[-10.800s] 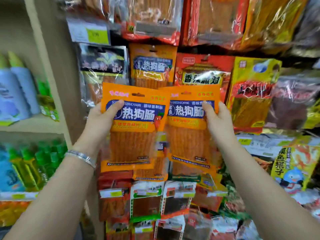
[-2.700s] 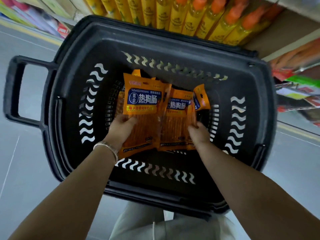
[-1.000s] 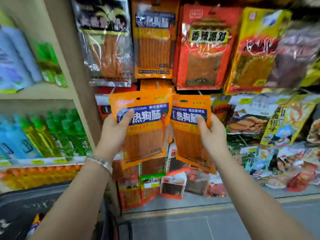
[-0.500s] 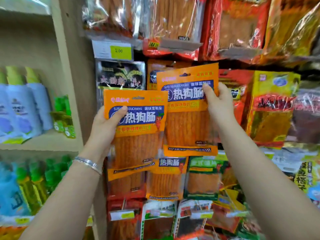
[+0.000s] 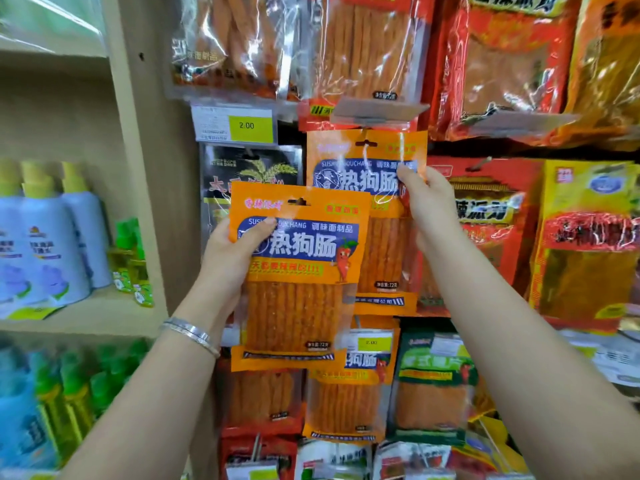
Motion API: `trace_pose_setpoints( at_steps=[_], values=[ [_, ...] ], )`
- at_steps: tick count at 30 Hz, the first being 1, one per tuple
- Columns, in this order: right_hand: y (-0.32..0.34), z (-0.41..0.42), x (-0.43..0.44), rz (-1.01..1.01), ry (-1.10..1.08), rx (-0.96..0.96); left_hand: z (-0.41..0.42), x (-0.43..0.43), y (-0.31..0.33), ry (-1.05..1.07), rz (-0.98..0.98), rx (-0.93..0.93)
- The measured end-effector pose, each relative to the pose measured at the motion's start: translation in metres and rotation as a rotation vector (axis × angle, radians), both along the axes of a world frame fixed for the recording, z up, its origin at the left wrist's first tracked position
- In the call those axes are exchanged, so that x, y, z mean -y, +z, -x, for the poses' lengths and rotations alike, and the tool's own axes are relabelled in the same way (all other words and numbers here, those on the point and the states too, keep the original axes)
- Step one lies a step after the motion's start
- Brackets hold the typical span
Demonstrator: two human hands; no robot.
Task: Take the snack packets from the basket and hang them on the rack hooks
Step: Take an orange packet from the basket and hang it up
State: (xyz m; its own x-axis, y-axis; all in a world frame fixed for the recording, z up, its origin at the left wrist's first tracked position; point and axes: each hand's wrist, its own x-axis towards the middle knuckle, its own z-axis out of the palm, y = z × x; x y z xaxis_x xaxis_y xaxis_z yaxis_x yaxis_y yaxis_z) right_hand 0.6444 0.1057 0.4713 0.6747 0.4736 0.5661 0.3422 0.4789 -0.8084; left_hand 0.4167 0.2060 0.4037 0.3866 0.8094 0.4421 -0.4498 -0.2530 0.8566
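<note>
Two orange snack packets, same design: orange top with a hang slot, blue band with white characters, clear window showing reddish-orange sticks, orange strip along the bottom.

Nearer to camera, the front packet [image 5: 301, 271]: up in the air before the rack, lower and to the left, covering the other one's lower-left corner. Gripped at its left edge by the left hand [image 5: 225, 261], thumb flat across the blue band, fingers curled behind. Silver bracelet [image 5: 188, 332] on that wrist.

Behind it, the back packet [image 5: 363, 161]: higher, close against the rack, hang slot just under a grey tag holder [image 5: 377, 110] of the row above. On a hook or not: cannot tell. Pinched at its right edge by the right hand [image 5: 429, 209], thumb tip on the blue band, fingers behind.

Around: black packet [image 5: 249, 171] just left of it, yellow price tag [image 5: 251, 126] reading 2.00 above that. Red packet [image 5: 491, 209] to the right, yellow packet [image 5: 588, 237] further right. Matching orange packet [image 5: 349, 393] hanging below. Blue bottles [image 5: 52, 244] on a wooden shelf [image 5: 86, 320], far left.
</note>
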Motion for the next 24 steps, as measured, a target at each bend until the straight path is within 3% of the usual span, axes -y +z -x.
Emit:
trace_pose_setpoints(
  at_steps=[10, 18, 24],
  values=[
    [0.0, -0.002, -0.016, 0.069, -0.109, 0.096, -0.011, -0.012, 0.0, -0.008, 0.008, 0.006],
    [0.005, 0.0, -0.026, 0.411, -0.097, 0.283, -0.021, -0.017, 0.004, 0.012, 0.021, 0.023],
    [-0.026, 0.021, -0.002, 0.093, -0.16, 0.365, -0.028, -0.015, 0.01, -0.003, 0.023, 0.039]
  ],
)
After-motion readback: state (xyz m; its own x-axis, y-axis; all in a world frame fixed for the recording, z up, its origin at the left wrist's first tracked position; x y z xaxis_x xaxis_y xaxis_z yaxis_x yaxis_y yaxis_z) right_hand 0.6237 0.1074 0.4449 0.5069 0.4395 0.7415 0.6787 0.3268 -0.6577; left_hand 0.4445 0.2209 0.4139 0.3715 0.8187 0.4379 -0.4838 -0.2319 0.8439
